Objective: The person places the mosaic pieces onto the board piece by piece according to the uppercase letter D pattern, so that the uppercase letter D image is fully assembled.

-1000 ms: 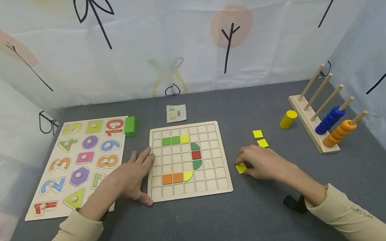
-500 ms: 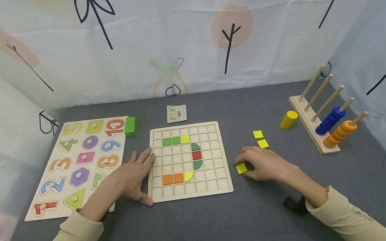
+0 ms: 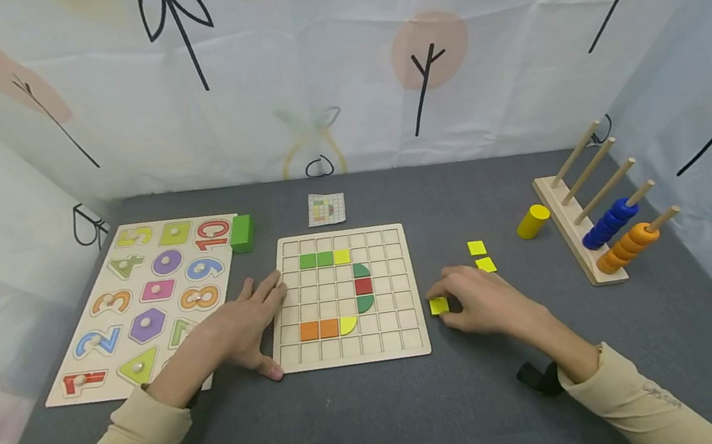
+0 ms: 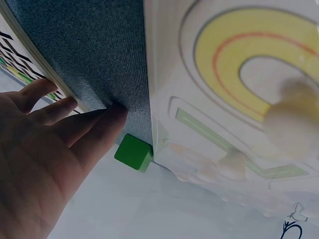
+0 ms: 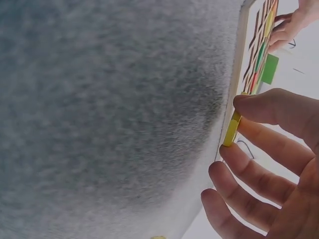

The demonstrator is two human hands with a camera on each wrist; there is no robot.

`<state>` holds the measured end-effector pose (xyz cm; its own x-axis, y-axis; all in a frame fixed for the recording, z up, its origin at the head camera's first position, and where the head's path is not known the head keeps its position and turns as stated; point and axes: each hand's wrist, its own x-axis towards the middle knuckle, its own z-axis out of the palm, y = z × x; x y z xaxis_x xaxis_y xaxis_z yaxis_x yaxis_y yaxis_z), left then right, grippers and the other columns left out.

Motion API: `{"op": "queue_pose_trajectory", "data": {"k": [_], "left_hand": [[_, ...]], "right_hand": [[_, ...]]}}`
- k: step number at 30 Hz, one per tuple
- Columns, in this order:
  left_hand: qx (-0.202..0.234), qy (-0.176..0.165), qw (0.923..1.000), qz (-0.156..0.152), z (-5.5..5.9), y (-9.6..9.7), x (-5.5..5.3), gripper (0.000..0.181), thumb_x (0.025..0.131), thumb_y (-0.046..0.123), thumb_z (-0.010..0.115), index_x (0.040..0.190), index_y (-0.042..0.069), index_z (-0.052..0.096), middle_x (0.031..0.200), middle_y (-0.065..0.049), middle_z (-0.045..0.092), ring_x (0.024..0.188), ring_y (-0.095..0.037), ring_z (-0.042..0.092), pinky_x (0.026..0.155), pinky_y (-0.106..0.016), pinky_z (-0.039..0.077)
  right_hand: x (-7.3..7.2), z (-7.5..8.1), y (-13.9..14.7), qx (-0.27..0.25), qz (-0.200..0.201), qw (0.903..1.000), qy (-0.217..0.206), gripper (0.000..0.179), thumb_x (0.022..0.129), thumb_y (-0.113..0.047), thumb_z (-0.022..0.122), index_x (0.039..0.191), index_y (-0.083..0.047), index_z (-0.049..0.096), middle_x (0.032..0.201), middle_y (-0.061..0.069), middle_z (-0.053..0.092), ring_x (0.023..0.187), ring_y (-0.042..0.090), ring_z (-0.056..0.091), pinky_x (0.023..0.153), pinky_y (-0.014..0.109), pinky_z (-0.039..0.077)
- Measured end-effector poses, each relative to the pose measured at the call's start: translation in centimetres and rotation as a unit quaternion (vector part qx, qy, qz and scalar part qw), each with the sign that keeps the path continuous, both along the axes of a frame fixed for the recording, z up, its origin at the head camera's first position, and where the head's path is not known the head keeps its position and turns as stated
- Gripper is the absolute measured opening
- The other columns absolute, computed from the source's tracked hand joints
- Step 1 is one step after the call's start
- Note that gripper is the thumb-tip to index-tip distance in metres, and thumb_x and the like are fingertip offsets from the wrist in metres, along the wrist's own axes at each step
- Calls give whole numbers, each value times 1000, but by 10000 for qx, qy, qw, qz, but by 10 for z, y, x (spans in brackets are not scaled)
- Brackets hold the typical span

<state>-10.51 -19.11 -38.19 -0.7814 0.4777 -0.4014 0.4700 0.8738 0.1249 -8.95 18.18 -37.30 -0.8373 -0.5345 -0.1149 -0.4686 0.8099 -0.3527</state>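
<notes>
In the head view my left hand (image 3: 243, 327) rests with spread, straight fingers at the left edge of a wooden grid board (image 3: 401, 338). The board carries green, yellow, red and orange tiles, some square and some rounded, such as the red tile (image 3: 362, 286) and an orange tile (image 3: 308, 330). Right of the board, my right hand (image 3: 481, 299) pinches a yellow square tile (image 3: 438, 305) between thumb and fingers. The right wrist view shows this thin yellow tile (image 5: 232, 128) edge-on at the fingertips. Two more yellow tiles (image 3: 476, 248) lie just beyond that hand.
A number-and-shape puzzle board (image 3: 112, 297) lies on the left, partly under my left forearm, with a green block (image 3: 242, 234) at its corner. A small pattern card (image 3: 326, 209) is behind the grid. On the right stand a yellow cylinder (image 3: 532, 222) and a peg stand (image 3: 580, 242) with rings.
My right hand has moved slightly left and away from me with the yellow tile, closer to the grid board. The left hand has stayed in place.
</notes>
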Motion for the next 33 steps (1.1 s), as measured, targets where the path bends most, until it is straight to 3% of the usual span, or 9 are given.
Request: {"op": "queue_pose_trajectory", "data": {"k": [12,23,33], "left_hand": [[-51,23,10000,12,1,1,0,135,58,66,91,157,-1,28,169,-26,18,147,-64,23,109,-67,42],[-13,-21,10000,10,-1,1,0,136,58,66,92,157,-2,28,168,-27,18,147,-65,22,109,-68,41],[-51,-21,10000,40,-1,1,0,136,57,65,92,157,-1,27,169,-26,17,147,-65,22,109,-68,41]], "right_hand": [[-2,6,-12,-213,94,9997,118,28,84,-5,76,112,-7,79,85,0,64,70,8,44,60,21,36],[-4,13,-39,-168,73,9998,30,30,86,-9,77,115,-9,78,97,2,69,73,10,49,56,22,38],[-8,15,-70,-433,372,9984,15,32,84,-5,69,115,-10,79,99,3,71,73,12,49,49,21,28]]}}
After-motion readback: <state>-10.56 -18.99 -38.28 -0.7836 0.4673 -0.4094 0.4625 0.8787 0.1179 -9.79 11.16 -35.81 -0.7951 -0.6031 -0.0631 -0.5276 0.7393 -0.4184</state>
